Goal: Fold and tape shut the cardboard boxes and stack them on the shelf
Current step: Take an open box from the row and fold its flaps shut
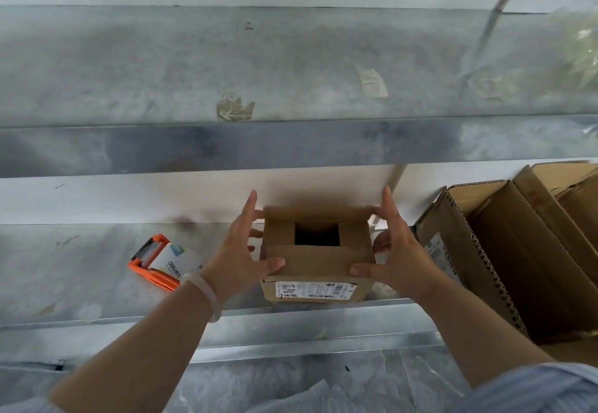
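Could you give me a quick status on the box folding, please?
Left hand and right hand grip small box on shelf. Flaps part-folded, centre gap open, no tape seen. Tape dispenser lies left, big open box right.

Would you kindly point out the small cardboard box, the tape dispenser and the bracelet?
small cardboard box [315, 263]: head view, near top flap.
tape dispenser [173, 262]: head view, white roll label.
bracelet [211, 293]: head view, band on left wrist.
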Demonstrator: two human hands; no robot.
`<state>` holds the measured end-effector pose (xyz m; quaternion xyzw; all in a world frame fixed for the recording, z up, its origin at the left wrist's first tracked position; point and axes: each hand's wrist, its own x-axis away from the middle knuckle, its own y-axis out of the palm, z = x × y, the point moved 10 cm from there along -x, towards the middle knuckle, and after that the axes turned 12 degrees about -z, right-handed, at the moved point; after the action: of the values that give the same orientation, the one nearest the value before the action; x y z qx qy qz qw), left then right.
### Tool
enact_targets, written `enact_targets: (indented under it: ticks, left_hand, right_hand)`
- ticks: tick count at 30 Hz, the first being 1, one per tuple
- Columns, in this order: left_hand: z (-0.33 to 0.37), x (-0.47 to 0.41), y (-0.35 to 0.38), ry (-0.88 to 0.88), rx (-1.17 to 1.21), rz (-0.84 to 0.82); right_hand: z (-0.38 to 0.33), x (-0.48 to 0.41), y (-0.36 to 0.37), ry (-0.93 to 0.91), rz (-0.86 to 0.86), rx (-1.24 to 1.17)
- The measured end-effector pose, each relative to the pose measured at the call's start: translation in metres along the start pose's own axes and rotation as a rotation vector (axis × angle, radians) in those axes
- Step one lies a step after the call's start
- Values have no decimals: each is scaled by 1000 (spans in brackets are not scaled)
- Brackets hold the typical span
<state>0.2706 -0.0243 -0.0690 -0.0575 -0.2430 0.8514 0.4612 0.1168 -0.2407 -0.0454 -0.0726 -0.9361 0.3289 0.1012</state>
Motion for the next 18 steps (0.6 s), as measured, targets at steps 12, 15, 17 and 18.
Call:
enact_targets:
  ticks: [12, 15, 17, 18]
  left_hand:
    - [2, 23, 13, -14, 47, 120]
    - [3, 31, 13, -47, 83, 204]
    - [3, 32, 13, -94, 102, 260]
    - [1, 31, 13, -125, 141, 283]
  right_hand:
    - [5, 14, 17, 25, -14, -57]
    - [7, 15, 18, 42, 62, -121]
    - [6, 14, 16, 68, 148, -126]
    - [4, 14, 15, 85, 188, -126]
